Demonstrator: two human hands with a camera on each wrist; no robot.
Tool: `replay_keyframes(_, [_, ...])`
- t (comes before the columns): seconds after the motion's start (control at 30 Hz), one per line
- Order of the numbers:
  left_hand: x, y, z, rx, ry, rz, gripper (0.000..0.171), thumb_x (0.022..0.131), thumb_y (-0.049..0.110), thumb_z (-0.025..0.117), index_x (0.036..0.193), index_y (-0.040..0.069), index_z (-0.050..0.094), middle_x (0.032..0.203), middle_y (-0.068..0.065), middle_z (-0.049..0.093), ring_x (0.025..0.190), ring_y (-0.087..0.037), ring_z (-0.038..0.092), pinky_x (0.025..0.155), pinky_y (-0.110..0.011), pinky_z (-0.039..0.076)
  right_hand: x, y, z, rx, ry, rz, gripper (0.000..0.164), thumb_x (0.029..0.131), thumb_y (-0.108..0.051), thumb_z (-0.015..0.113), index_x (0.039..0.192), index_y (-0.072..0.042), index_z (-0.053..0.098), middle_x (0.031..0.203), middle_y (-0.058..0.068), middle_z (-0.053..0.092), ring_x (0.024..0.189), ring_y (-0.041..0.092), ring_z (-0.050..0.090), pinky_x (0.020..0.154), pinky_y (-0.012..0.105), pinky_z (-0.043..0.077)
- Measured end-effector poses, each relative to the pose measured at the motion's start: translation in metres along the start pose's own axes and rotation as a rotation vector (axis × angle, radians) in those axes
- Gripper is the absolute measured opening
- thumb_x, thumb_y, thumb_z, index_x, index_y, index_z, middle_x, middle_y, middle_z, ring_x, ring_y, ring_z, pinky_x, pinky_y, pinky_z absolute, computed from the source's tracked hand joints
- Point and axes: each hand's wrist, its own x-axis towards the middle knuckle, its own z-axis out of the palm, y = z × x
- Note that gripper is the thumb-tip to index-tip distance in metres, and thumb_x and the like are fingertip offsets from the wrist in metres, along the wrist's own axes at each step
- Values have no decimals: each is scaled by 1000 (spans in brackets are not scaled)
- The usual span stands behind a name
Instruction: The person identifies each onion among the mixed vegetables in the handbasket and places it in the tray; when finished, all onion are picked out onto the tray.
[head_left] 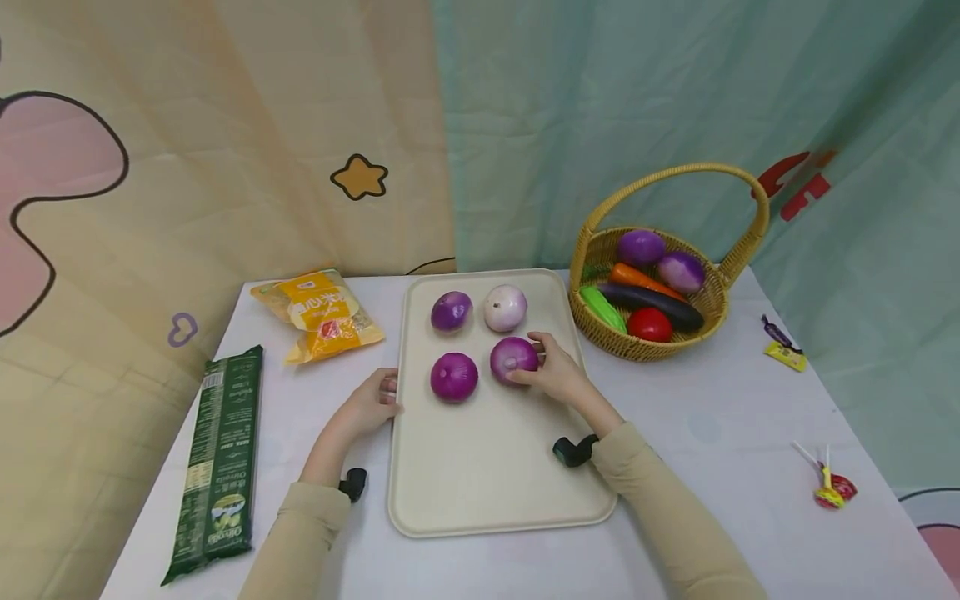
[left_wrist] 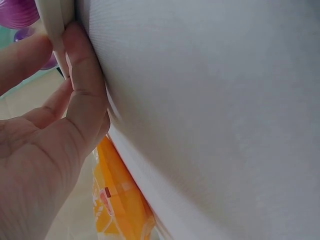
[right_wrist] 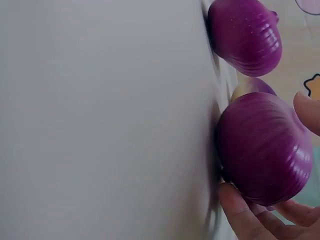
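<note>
A cream rectangular tray (head_left: 502,467) lies on the table with several onions on it. My left hand (head_left: 367,407) holds the tray's left edge; in the left wrist view its thumb is above the rim and its fingers (left_wrist: 82,85) are at the outer side. With my right hand (head_left: 558,373) I grip a purple onion (head_left: 513,360) on the tray, thumb on the near side and fingers round the right. Left of it sits another purple onion (head_left: 453,377). Behind them are a darker purple onion (head_left: 452,311) and a pale onion (head_left: 506,307).
A wicker basket (head_left: 647,350) of vegetables with a tall handle stands at the back right. An orange packet (head_left: 327,314) lies back left, and a long green packet (head_left: 219,467) near the left edge. Wrapped sweets (head_left: 784,354) and lollipops (head_left: 831,493) lie at the right.
</note>
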Motion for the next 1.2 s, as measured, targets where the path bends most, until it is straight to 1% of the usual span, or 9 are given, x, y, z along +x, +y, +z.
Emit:
replay_keyframes(0.13, [-1,0,-3,-1,0,5,61,91,-1,59,146,-5,33,126,-24,52,108,-31,56,94,-44,51,-6,-7,-19,23,-4,-52,85,85,-32,76,150,-3,30,146,22,45,134,39,45,111,53,40])
replay_keyframes(0.23, [-1,0,-4,9,2,9,61,91,-1,58,146,-5,33,127,-24,52,109,-32,56,95,-45,50,-13,-17,-47,-4,32,-92,77,89,-34,72,149,-3,35,146,22,46,135,40,44,111,53,39])
replay_keyframes(0.37, [-1,1,-6,8,6,1,60,92,0,58,146,-4,33,127,-23,52,109,-32,56,95,-44,50,-20,-28,-96,-63,172,-120,66,93,-38,66,143,-2,44,144,21,49,135,40,44,111,54,37])
replay_keyframes(0.47, [-1,0,-6,0,8,-4,60,92,-1,58,146,-4,33,126,-23,52,108,-31,55,94,-43,51,-17,-28,-135,-40,323,-111,64,94,-41,63,141,-1,47,142,21,51,132,38,47,111,52,38])
replay_keyframes(0.63, [-1,-1,-7,6,8,-10,59,92,0,58,146,-4,34,126,-22,52,108,-30,56,94,-44,51,6,-11,-186,23,567,-6,63,93,-45,61,140,-4,49,136,14,56,122,23,53,107,38,44])
replay_keyframes(0.73, [-2,-3,-7,7,3,-14,59,92,1,58,146,-4,34,126,-22,52,108,-31,56,94,-44,50,22,3,-204,32,642,66,64,92,-46,60,140,-5,50,134,10,56,122,21,52,108,34,42])
replay_keyframes(0.87, [-2,-5,-5,-2,-4,-13,60,92,1,59,146,-4,34,126,-22,52,109,-31,56,95,-45,50,37,18,-216,68,638,142,72,91,-48,58,146,-3,42,145,18,47,132,31,44,114,42,36])
replay_keyframes(1.0, [-2,-6,-3,-14,-7,-5,60,92,1,59,146,-3,35,126,-22,53,109,-31,56,95,-46,50,44,28,-220,80,567,222,82,91,-49,54,153,-1,28,157,24,29,141,38,33,118,47,29])
replay_keyframes(1.2, [-1,-4,0,-32,-2,-2,60,91,0,60,145,-3,36,127,-22,53,109,-31,57,95,-45,51,47,35,-216,-6,504,282,80,93,-34,58,155,0,21,158,32,15,145,45,23,120,52,23])
